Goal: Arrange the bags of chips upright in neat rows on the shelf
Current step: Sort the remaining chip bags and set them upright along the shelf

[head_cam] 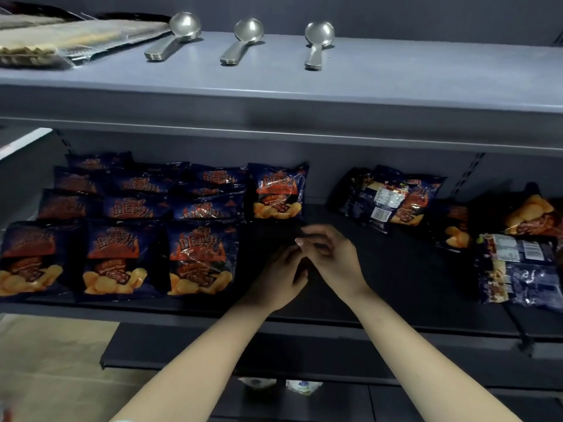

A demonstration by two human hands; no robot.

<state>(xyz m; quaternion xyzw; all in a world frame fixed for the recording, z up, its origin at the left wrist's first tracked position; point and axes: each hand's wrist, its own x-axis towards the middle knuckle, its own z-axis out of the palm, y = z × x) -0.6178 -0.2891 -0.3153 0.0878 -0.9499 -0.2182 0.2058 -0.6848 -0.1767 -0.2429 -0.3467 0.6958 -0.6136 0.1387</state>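
Dark blue chip bags with orange print stand in rows on the left of the black shelf (pixel 396 269), the front one at the row's right end being a bag (pixel 201 257). One more upright bag (pixel 278 191) stands alone at the back, just right of the rows. Loose bags lie jumbled on the right: a pile (pixel 387 197) at the back and a bag lying back-side up (pixel 521 269) near the front. My left hand (pixel 280 275) and my right hand (pixel 329 257) meet over the bare shelf in front of the lone bag, fingers loosely curled, holding nothing.
The grey upper shelf (pixel 396 74) overhangs the chips and carries three stacks of metal spoons (pixel 243 41) and flat clear packets (pixel 70 38) at the left. A lower shelf edge (pixel 182 351) juts out beneath. Small white packages (pixel 301 386) lie below.
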